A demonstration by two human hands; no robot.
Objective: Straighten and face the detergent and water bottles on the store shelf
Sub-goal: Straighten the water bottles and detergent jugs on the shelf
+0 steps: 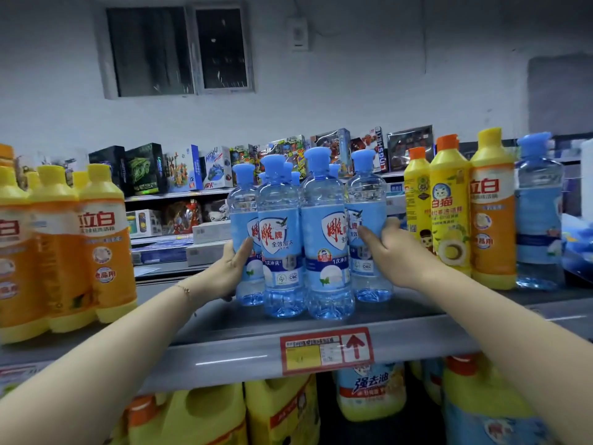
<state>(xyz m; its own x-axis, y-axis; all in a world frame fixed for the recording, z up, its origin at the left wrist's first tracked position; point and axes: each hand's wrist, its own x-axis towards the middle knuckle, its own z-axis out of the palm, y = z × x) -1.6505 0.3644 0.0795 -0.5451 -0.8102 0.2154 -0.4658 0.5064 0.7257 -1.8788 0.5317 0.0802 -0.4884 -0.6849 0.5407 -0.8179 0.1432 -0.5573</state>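
1. The left hand [229, 268] is clasping the leftmost blue bottle [243, 216]. Its thumb is lying up the front, and its other fingers are hiding behind the bottle.
2. The right hand [390, 248] is gripping the rightmost blue bottle [365, 197], with its thumb crossing the label and its fingers curling round the outer side.
3. Between both hands, the front blue bottles [282, 252] are standing upright on the shelf [224, 354], labels facing outward.
4. Orange-labelled detergent bottles [106, 245] are standing left of the left hand, and yellow detergent bottles [449, 213] are standing just right of the right hand.
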